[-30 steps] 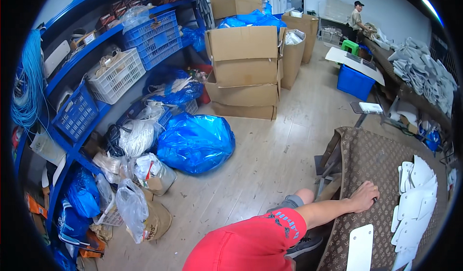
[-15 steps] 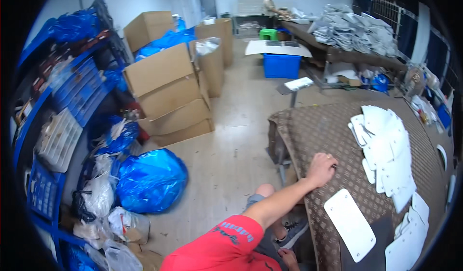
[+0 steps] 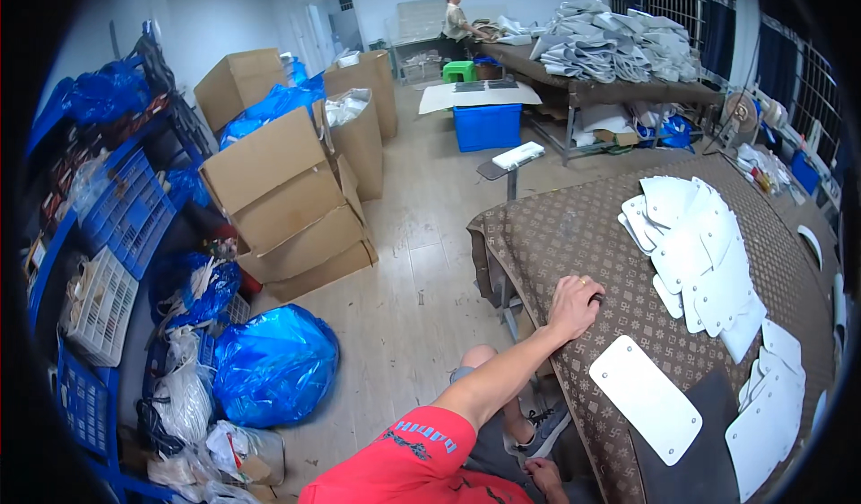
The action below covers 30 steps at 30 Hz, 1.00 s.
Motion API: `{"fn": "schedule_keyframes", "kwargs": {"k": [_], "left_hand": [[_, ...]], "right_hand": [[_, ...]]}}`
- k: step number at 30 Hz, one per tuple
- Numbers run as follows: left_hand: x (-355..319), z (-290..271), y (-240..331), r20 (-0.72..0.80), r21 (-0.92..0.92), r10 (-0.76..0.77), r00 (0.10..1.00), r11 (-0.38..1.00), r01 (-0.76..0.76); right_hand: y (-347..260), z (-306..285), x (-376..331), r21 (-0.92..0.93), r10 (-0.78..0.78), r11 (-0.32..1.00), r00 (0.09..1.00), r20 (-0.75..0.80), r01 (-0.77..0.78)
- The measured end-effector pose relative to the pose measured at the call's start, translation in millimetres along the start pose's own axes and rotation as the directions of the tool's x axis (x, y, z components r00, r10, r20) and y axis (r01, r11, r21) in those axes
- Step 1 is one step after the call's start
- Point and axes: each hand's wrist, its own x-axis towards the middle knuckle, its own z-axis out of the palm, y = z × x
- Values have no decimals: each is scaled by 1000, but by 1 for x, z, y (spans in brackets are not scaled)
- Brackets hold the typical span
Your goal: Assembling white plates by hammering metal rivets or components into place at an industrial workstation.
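My left hand (image 3: 574, 308) rests palm down on the near left edge of the cloth-covered table (image 3: 538, 226), fingers curled. A small dark object (image 3: 596, 298) shows at its fingertips; its kind is unclear. Low by my lap is my right hand (image 3: 543, 475), partly cut off by the lower edge, fingers bent in; what they hold, if anything, is hidden. Just right of my left hand lies one white rounded panel (image 3: 644, 398) with studs at its corners, partly over a dark sheet (image 3: 689, 464). Beyond it, similar panels form an overlapping pile (image 3: 695, 253), and another pile (image 3: 769, 405) lies nearer.
Large cardboard boxes (image 3: 269, 181) stand left of the walkway, with a full blue plastic bag (image 3: 276, 363) nearer me. Crates fill the shelves (image 3: 126, 201) on the left. Ahead are a blue bin (image 3: 487, 127) and a person (image 3: 455, 20) at a far table heaped with grey pieces (image 3: 619, 42).
The view has shifted, so the room sits further left in it. My left hand stays on the table edge. The distant person has turned toward the far table.
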Motion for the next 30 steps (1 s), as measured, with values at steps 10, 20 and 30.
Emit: {"fn": "schedule_keyframes", "kwargs": {"k": [10, 20, 30], "left_hand": [[2, -4, 0, 15, 25, -28, 1000, 999, 27], [5, 3, 1, 51, -2, 15, 999, 1000, -15], [14, -4, -18, 62, -11, -3, 998, 1000, 4]], "right_hand": [[-16, 3, -9, 10, 3, 1000, 1000, -5, -3], [-17, 13, -10, 32, -50, 998, 998, -28, 51], [-40, 14, -10, 14, -87, 996, 977, -195, 91]]}}
